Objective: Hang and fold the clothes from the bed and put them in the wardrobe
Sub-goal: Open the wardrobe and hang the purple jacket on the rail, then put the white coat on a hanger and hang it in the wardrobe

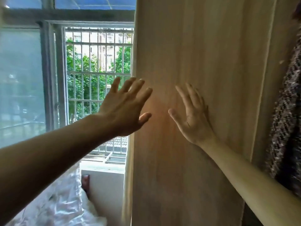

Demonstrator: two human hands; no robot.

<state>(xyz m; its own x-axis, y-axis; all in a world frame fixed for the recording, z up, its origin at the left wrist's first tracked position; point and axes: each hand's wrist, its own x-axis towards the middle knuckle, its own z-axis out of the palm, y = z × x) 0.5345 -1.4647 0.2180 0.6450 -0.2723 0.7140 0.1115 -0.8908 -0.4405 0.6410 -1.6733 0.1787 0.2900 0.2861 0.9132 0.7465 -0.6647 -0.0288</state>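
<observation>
Where the pale wooden wardrobe panel (203,62) stands upright across the middle of our view, our right hand (193,118) lies against its face, fingers (184,95) straight and spread, pointing up and holding nothing. The panel's long left edge runs nearly vertical from top to bottom, and our left hand (123,108) sits right at that edge. Its fingers (136,85) are also straight and fanned, gripping nothing, with the tips and the thumb crossing in front of the wood; we cannot tell whether they touch it. Between the two hands a bare strip of panel shows. To the right of the panel a narrower strip (263,79) of the same wood stands at a slight angle. Just beyond it a speckled garment (288,121), dark with pale flecks, hangs down the right side of the frame, well apart from both sets of fingers; our right forearm crosses in front of its lower part. Left of the panel's edge the room opens toward a window (48,70) with a grey frame. Its open section is closed off by bars (97,62), with trees and buildings beyond. Below the window a white ledge (104,173) meets the panel's foot, and a crumpled clear plastic sheet (57,201) fills the lower left corner under our left forearm.
</observation>
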